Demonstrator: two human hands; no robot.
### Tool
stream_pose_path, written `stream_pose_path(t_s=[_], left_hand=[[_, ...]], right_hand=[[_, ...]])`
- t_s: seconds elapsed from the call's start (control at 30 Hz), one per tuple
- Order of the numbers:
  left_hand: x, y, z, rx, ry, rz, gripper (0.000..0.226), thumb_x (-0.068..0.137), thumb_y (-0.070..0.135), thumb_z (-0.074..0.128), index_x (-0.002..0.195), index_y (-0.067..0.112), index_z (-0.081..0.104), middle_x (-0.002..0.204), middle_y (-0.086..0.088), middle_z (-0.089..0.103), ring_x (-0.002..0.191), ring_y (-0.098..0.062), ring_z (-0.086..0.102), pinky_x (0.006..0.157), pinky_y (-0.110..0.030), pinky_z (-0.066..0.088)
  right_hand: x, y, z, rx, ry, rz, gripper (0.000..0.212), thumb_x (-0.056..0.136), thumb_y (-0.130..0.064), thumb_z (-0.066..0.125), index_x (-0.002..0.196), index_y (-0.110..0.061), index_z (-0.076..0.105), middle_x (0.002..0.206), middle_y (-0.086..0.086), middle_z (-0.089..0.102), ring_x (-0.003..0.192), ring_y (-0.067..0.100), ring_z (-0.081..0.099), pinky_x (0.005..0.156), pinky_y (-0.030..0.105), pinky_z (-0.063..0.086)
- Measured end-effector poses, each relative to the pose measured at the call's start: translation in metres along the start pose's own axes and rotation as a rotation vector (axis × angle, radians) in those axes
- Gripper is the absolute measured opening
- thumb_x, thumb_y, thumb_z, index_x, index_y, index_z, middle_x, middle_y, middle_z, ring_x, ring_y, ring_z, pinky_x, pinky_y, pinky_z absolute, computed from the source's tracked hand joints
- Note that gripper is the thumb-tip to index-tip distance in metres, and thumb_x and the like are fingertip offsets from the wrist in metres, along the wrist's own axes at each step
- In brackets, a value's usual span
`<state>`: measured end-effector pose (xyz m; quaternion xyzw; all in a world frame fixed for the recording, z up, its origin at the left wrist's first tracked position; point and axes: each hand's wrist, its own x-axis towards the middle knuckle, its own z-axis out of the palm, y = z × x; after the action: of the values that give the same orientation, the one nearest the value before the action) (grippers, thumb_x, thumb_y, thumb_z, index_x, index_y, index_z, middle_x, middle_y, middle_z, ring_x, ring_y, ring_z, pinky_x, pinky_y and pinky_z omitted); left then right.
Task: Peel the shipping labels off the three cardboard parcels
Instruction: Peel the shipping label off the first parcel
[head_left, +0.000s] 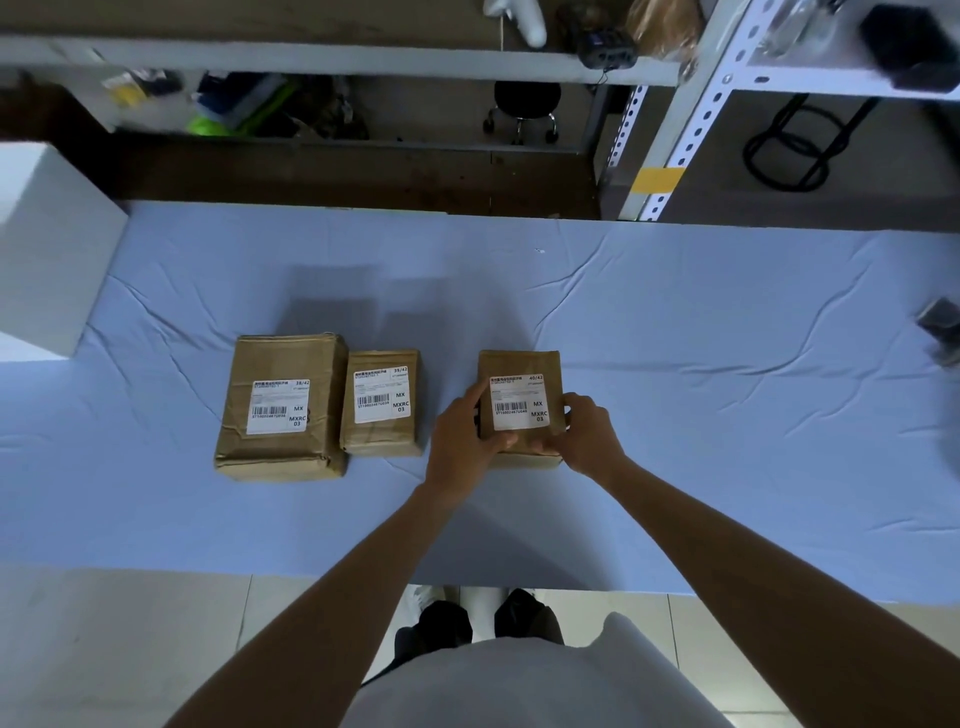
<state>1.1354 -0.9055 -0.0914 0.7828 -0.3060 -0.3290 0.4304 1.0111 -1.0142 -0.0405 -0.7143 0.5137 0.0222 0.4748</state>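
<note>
— Where do your three parcels sit?

— In a row on the table's blue cloth (675, 322), near your edge. The large parcel (283, 408) is at your left, the middle parcel (382, 402) just beside it, almost touching, and the right parcel (519, 364) stands apart, with a clear gap of cloth between.

— Which way do they point?

— The large and middle ones lie flat with their long axis running away from you, toward the shelves (691, 104). The right one looks close to square, so I cannot tell you its long axis. Each white label faces up and reads upright from your side: the large label (278, 405), the middle label (382, 395) and the right label (518, 402), all three stuck flat.

— And your hands?

— Both are on the right parcel. Your left hand (462, 441) clasps its left side, index finger along the label's left edge, thumb at the near corner. Your right hand (582, 431) closes on the near right corner, fingertips on the top face just beside the label. The two thumbs nearly meet at the near edge.
</note>
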Motion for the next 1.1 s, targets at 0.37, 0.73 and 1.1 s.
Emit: stream_pose_path(t_s=[0.37,0.73,1.1], left_hand=[[0.000,0.008,-0.001,-0.037,0.004,-0.002,0.088,0.059,0.016,0.079,0.137,0.033,0.042,0.115,0.001,0.065,0.103,-0.015,0.065,0.084,-0.041,0.058],[-0.003,0.003,0.002,0.027,-0.007,-0.020,0.084,0.060,0.035,0.074,0.137,0.033,0.040,0.121,-0.004,0.060,0.113,-0.021,0.060,0.089,-0.044,0.055],[-0.002,0.010,0.000,0.030,0.013,0.003,0.078,0.062,0.015,0.080,0.132,0.026,0.046,0.120,-0.003,0.059,0.111,-0.021,0.058,0.088,-0.043,0.055]], right_hand=[[0.002,-0.001,0.004,-0.051,0.007,-0.019,0.045,0.073,-0.008,0.076,0.112,-0.001,0.055,0.107,0.015,0.064,0.083,0.028,0.062,0.060,0.030,0.051],[0.000,0.001,0.003,-0.001,0.025,-0.003,0.055,0.070,-0.005,0.078,0.120,-0.003,0.056,0.111,0.014,0.063,0.087,0.028,0.061,0.064,0.031,0.051],[0.000,0.003,0.003,0.028,0.038,-0.018,0.058,0.067,-0.001,0.078,0.122,-0.006,0.059,0.109,0.013,0.065,0.086,0.026,0.060,0.067,0.031,0.052]])
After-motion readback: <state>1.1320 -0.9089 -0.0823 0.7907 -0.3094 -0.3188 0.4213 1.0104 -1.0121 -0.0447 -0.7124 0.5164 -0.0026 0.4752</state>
